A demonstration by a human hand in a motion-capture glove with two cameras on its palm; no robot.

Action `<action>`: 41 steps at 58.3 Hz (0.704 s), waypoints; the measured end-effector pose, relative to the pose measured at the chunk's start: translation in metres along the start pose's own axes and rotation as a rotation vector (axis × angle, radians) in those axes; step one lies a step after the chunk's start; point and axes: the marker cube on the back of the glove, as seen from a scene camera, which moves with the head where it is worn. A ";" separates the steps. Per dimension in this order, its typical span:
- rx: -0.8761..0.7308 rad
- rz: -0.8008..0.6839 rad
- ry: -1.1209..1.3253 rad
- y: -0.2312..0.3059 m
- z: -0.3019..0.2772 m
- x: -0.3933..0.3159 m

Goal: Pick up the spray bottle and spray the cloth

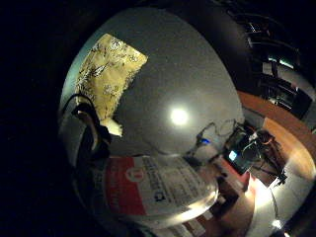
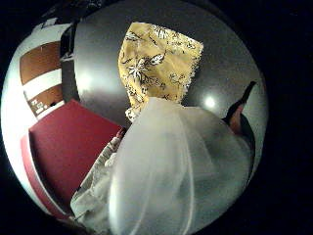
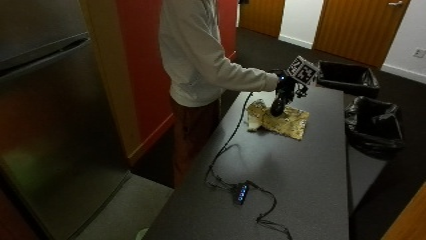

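Observation:
In the outside view my gloved right hand (image 3: 286, 84) grips a dark spray bottle (image 3: 277, 106) and holds it upright just above the near edge of the cloth (image 3: 283, 123). The cloth is yellow with a flower print and lies crumpled on the dark grey table (image 3: 299, 170). In the little finger side palm view the bottle's red and white label (image 1: 148, 192) fills the space close to the palm, with the cloth (image 1: 106, 74) beyond it. In the thumb side palm view the bottle's pale translucent body (image 2: 181, 166) covers part of the cloth (image 2: 156, 63).
A black cable runs along the table to a small hub (image 3: 241, 192) near the front. Two black bins (image 3: 346, 77) (image 3: 373, 125) stand past the table's far side. A steel fridge (image 3: 46, 125) and a red wall (image 3: 143, 60) are to the left.

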 end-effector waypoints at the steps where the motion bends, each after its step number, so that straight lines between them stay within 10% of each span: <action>1: -0.035 0.003 0.045 0.003 0.000 0.007; 41: -0.051 0.021 0.061 0.016 0.002 0.015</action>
